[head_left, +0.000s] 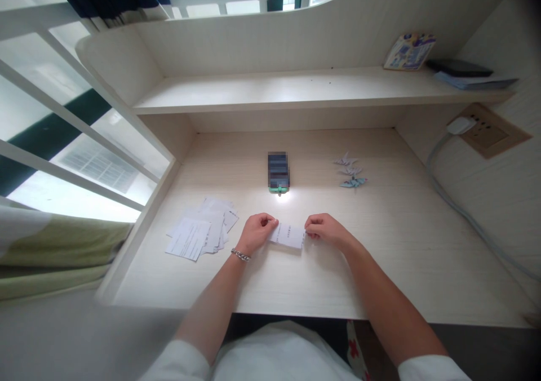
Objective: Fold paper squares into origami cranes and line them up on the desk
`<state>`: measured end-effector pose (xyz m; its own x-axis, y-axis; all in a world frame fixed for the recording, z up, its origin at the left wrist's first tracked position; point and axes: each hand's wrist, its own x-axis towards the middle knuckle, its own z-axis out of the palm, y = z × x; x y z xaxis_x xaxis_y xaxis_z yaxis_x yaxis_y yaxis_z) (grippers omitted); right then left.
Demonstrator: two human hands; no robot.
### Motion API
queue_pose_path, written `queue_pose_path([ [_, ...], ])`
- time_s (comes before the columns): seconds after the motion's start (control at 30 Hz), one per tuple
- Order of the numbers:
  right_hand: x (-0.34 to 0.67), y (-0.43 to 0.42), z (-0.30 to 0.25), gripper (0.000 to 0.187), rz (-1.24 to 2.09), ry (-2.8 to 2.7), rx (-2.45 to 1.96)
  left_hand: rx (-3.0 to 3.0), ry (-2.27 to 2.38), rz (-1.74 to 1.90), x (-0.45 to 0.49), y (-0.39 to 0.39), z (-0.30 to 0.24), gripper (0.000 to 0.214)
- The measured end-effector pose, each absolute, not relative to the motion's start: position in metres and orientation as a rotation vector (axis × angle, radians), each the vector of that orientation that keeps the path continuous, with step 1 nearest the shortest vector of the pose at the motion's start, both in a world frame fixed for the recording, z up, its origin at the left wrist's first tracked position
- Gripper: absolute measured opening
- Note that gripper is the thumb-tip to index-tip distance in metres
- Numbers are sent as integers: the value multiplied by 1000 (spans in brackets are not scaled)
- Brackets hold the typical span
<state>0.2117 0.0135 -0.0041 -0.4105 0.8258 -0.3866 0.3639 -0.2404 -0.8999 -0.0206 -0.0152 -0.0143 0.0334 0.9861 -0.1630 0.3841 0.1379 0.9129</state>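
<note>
Between my two hands is a small white sheet of paper [288, 236] with printed lines, just above or on the desk. My left hand [257, 231], with a chain bracelet at the wrist, pinches its left edge. My right hand [327, 230] has its fingers closed at the right edge of the same sheet. Left of my left hand lies a loose pile of printed paper sheets [194, 237]. Farther back on the desk, several small folded paper figures [353, 182] stand in a short column, the nearest one bluish, the others whitish.
A phone [278, 171] with a green lower edge lies ahead of my hands on the pale desk [406, 257]. Above it runs a shelf [262, 91] with a colourful packet [409, 51] and dark flat items. A charger cable [460, 206] hangs from the right wall socket [492, 130].
</note>
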Motion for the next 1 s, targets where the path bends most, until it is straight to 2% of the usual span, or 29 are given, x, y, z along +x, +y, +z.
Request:
queue_pose_path([
  [0.13, 215, 14, -6, 17, 1650, -1461, -1470, 1355, 1516, 874, -20, -16, -15, 34],
  [0.27, 202, 13, -9, 27, 1661, -1549, -1373, 1328, 1535, 885, -18, -15, -16, 34],
  [0.7, 196, 17, -23, 25, 1668, -1615, -1387, 1452, 1392, 529, -17, -6, 1, 21],
  [1.0, 202, 19, -15, 25, 1729, -1474, -1376, 1153, 1363, 585, -58, -16, 7, 13],
])
